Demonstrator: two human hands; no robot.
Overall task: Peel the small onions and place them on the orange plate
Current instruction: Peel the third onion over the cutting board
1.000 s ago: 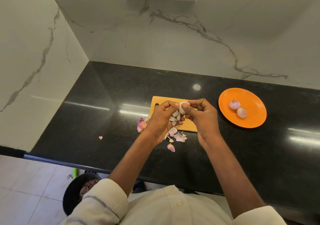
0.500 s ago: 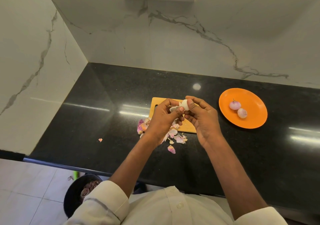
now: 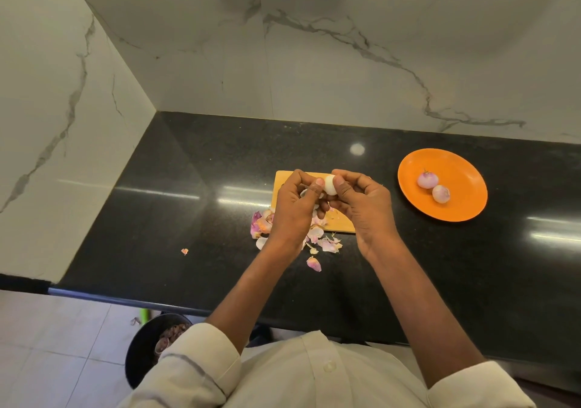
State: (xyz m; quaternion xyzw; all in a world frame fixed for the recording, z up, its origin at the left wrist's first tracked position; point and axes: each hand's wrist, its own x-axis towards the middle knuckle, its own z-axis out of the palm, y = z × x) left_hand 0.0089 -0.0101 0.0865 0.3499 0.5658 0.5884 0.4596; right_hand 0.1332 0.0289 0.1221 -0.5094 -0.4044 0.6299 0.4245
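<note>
A small white peeled onion (image 3: pixel 329 185) is held above the wooden cutting board (image 3: pixel 284 178) between both hands. My left hand (image 3: pixel 295 208) pinches it with the thumb from the left, and a pale bit of peel shows under its fingers. My right hand (image 3: pixel 361 201) grips the onion from the right with thumb and fingers curled round it. To the right lies the orange plate (image 3: pixel 462 200) with two peeled onions (image 3: pixel 427 180) (image 3: pixel 440 193) on it. Pink and white peels (image 3: pixel 327 244) lie at the board's near edge.
The black counter (image 3: pixel 188 219) ends at marble walls behind and to the left. One stray peel (image 3: pixel 184 251) lies on the counter to the left. Below the counter's front edge, a dark bin (image 3: pixel 141 351) with scraps stands on the tiled floor.
Both hands have lifted the onion slightly and turned it; more of its white surface is bare, and loose skin has come off into the left hand.
</note>
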